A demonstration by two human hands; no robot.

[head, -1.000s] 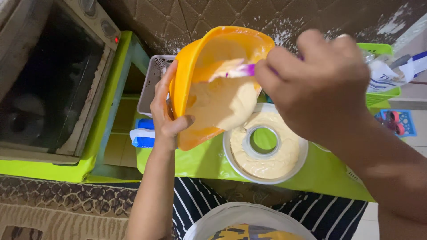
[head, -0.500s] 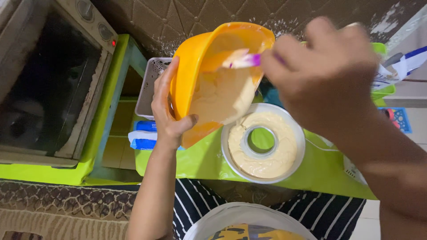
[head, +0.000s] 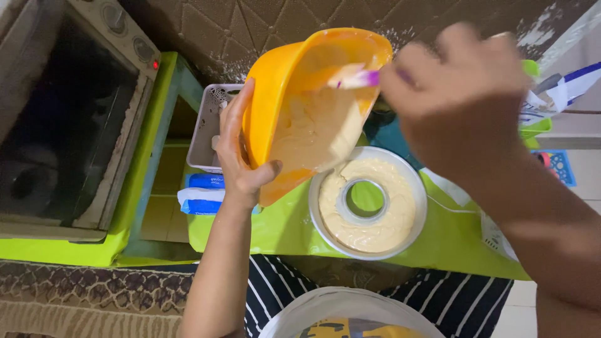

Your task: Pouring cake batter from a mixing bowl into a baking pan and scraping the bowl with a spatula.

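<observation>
Left hand (head: 241, 156) grips tilted orange mixing bowl (head: 300, 106) by its rim, fingers wrapped outside, thumb inside. Right hand (head: 460, 100) closed around purple-handled spatula (head: 357, 78), blurred, blade inside bowl. Pale batter (head: 313, 131) coats the bowl's lower wall, just above white ring cake pan (head: 368, 201) on green table (head: 275, 228). Pan looks mostly filled; some batter left to scrape
</observation>
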